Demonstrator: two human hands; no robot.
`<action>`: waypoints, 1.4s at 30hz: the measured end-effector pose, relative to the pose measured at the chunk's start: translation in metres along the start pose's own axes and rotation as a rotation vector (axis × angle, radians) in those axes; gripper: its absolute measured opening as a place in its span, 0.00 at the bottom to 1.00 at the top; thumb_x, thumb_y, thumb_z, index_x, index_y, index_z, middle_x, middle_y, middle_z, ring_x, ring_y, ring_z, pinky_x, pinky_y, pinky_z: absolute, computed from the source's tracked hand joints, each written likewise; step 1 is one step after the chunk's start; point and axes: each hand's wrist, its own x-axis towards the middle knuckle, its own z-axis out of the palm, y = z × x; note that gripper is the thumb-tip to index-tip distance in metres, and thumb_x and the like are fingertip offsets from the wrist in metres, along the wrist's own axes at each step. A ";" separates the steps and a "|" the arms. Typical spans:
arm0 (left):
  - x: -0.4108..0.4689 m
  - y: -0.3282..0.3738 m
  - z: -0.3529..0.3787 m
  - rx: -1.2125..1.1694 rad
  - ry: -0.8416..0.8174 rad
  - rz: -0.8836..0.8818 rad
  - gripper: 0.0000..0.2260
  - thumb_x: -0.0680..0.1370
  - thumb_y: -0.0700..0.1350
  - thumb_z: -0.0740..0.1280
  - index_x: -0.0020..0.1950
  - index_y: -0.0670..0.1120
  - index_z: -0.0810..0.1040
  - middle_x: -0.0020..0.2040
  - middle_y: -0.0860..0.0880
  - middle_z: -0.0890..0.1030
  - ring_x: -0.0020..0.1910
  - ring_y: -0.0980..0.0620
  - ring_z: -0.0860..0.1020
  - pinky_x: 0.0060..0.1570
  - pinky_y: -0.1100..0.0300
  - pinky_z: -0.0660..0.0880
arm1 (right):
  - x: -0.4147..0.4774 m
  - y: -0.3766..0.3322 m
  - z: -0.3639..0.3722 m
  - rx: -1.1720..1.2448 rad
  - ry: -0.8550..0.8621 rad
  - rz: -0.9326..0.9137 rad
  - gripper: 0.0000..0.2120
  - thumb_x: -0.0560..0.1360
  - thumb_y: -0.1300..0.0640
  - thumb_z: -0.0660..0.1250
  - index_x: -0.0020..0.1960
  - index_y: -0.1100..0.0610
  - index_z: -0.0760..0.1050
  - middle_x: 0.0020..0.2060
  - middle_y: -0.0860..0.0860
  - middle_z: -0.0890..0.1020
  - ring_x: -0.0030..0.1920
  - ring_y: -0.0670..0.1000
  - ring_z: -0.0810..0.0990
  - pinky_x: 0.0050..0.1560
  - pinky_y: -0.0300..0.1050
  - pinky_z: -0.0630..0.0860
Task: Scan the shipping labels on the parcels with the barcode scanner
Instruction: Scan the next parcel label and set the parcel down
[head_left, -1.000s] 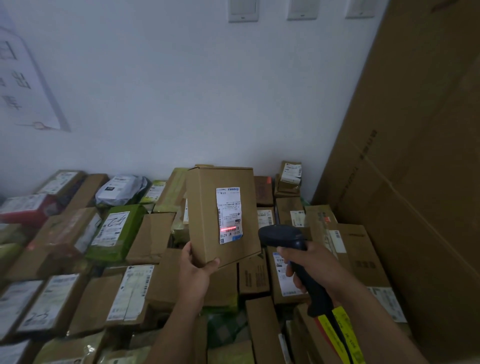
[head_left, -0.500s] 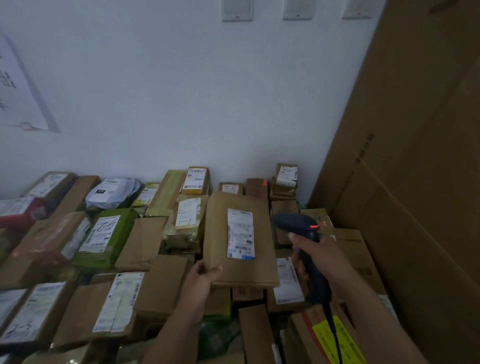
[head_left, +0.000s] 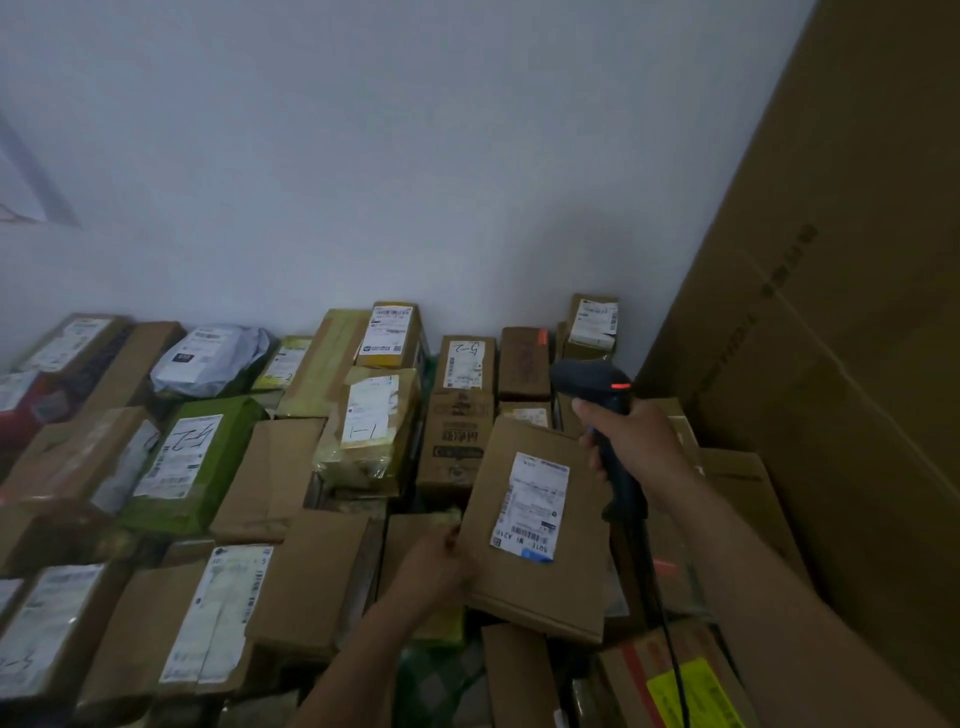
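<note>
The left hand (head_left: 441, 564) grips the parcel (head_left: 545, 592) by its long edge at 9 o'clock, near the bottom corner. Its fingers are curled at that edge, though blur hides exactly how each finger lies. The right hand (head_left: 634, 441) is wrapped round the handle of the scanner (head_left: 597, 379), at 2 o'clock from the parcel and just beside its top right corner.

The parcel is a flat brown box low and right of centre, lying over the pile of other parcels with its broad face up toward the camera. Its long axis runs almost straight from 12 to 6 o'clock. The label (head_left: 532, 506) lies lengthwise along that axis, tipped slightly clockwise, with its barcode end toward 6 o'clock. I cannot tell whether the box rests fully on the pile.

The scanner's handle slopes from 11 o'clock down to 5 o'clock, and its head sits at the top with the nose aimed toward 10 o'clock, at the parcels by the wall (head_left: 415, 156) rather than the label. A small red light glows on the back of the head. The cable (head_left: 670, 649) drops from the handle's base toward 6 o'clock.

At 9 o'clock from the held parcel lies a green parcel (head_left: 223, 467), and a tall carton (head_left: 831, 364) fills the 3 o'clock side.
</note>
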 end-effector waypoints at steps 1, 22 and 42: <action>0.007 0.003 -0.001 0.087 0.053 0.038 0.19 0.81 0.45 0.64 0.72 0.51 0.71 0.60 0.56 0.77 0.49 0.65 0.73 0.41 0.72 0.69 | 0.007 0.003 0.003 0.008 -0.007 0.008 0.15 0.76 0.49 0.71 0.40 0.60 0.78 0.24 0.50 0.78 0.21 0.48 0.76 0.21 0.38 0.73; 0.306 0.141 0.048 0.714 0.237 0.079 0.53 0.70 0.69 0.70 0.79 0.38 0.49 0.75 0.36 0.59 0.73 0.38 0.62 0.70 0.46 0.65 | 0.167 0.070 -0.041 0.494 0.091 0.219 0.13 0.74 0.51 0.72 0.43 0.62 0.78 0.29 0.54 0.81 0.25 0.49 0.75 0.24 0.41 0.72; 0.233 0.184 0.000 0.159 0.438 0.167 0.39 0.60 0.61 0.73 0.65 0.40 0.72 0.60 0.42 0.75 0.59 0.43 0.76 0.54 0.46 0.80 | 0.135 0.037 -0.048 0.365 -0.052 0.132 0.15 0.73 0.48 0.73 0.48 0.61 0.79 0.32 0.51 0.84 0.28 0.49 0.80 0.27 0.41 0.76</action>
